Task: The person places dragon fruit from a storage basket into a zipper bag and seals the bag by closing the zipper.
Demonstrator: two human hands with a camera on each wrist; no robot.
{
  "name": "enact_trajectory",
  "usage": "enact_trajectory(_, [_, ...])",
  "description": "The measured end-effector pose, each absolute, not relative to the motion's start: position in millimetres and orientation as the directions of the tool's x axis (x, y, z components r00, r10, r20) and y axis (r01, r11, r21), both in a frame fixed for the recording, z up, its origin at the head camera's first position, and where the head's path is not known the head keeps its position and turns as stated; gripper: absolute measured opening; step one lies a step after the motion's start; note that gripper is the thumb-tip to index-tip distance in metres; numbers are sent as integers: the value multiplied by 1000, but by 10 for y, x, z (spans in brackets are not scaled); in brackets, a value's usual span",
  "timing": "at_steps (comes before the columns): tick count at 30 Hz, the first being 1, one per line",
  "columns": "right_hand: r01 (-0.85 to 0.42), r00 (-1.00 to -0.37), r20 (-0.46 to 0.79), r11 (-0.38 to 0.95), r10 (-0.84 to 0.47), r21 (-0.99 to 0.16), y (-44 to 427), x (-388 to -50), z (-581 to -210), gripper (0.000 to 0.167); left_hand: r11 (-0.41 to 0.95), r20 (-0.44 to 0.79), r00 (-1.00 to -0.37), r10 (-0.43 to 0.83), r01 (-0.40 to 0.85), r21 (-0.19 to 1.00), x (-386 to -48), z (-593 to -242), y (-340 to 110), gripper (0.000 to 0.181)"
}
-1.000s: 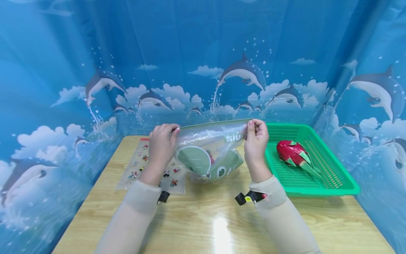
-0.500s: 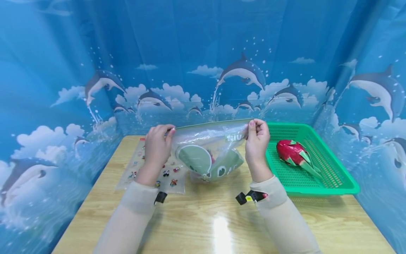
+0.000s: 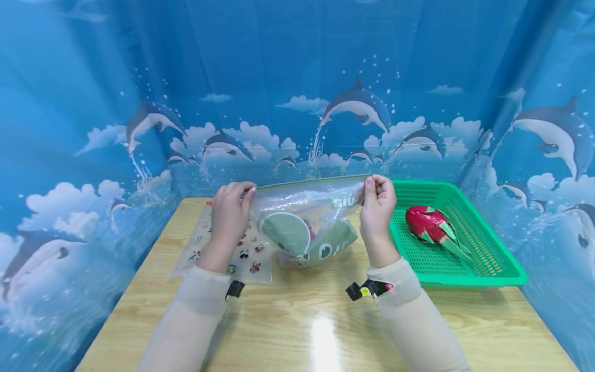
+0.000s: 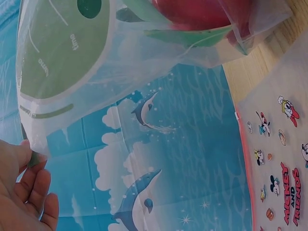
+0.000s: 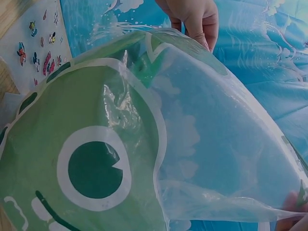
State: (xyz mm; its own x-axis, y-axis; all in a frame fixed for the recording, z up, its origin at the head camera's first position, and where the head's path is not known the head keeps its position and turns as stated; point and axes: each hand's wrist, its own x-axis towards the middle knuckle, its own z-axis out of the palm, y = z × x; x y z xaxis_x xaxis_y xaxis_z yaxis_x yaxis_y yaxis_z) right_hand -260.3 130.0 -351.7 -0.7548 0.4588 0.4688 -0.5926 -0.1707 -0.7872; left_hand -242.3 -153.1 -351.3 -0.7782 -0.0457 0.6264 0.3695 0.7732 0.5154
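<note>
My left hand (image 3: 231, 217) pinches the upper left corner of a clear plastic zip bag (image 3: 285, 232) with a green cartoon face. At its upper right corner, my right hand (image 3: 377, 212) pinches the same bag between thumb and fingers. The top edge is stretched nearly straight between both hands, slightly higher on the right. Inside, in the left wrist view, lies a red thing with green leaf-like tips (image 4: 197, 14), like a dragon fruit; the print hides much of it. The bag's bottom is close to the table; contact cannot be told.
A flat clear pouch (image 3: 255, 271) with Mickey and Friends prints and a red zip lies behind my left forearm. On the right stands a green plastic basket (image 3: 469, 280) holding a red and green dragon fruit (image 3: 427, 225). Dolphin-printed curtains (image 3: 297, 77) enclose the wooden table (image 3: 288, 320).
My left hand has shifted slightly left with the bag's top edge, mostly in the first half second. The right hand has barely moved and keeps its corner.
</note>
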Motion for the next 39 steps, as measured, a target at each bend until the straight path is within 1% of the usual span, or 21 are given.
enact_trajectory(6, [-587,-759,465,-171,456,-791,1308,-2605,-3526,9,775,626,-778,-51,364,516,-2421,-3512,-1544,26])
enact_trajectory(14, [-595,-755,474,-172,453,-785,1340,-2615,-3532,9,768,603,-794,-73,341,542,-2407,-3500,-1570,26])
enact_trajectory(18, [-604,-750,480,-175,455,-777,1341,-2629,-3540,8,762,611,-787,-87,343,550,-2406,-3514,-1568,25])
enact_trajectory(21, [-604,-751,477,-180,457,-777,1334,-2635,-3547,8,733,617,-779,-112,354,581,-2409,-3537,-1544,24])
enact_trajectory(24, [-604,-749,474,-184,462,-775,1327,-2640,-3546,9,650,592,-793,-144,376,661,-2404,-3559,-1509,26])
enact_trajectory(27, [-605,-748,472,-185,467,-775,1322,-2646,-3536,9,509,519,-837,-171,376,774,-2390,-3584,-1486,34])
enact_trajectory(30, [-599,-751,469,-180,464,-780,1320,-2651,-3528,8,392,436,-880,-187,340,855,-2384,-3627,-1488,42])
enact_trajectory(35, [-592,-759,469,-179,450,-786,1313,-2656,-3516,7,320,372,-911,-176,304,897,-2381,-3739,-1492,51])
enact_trajectory(39, [-601,-752,478,-175,453,-780,1302,-2670,-3505,7,279,312,-938,-154,262,924,-2335,-3824,-1456,59])
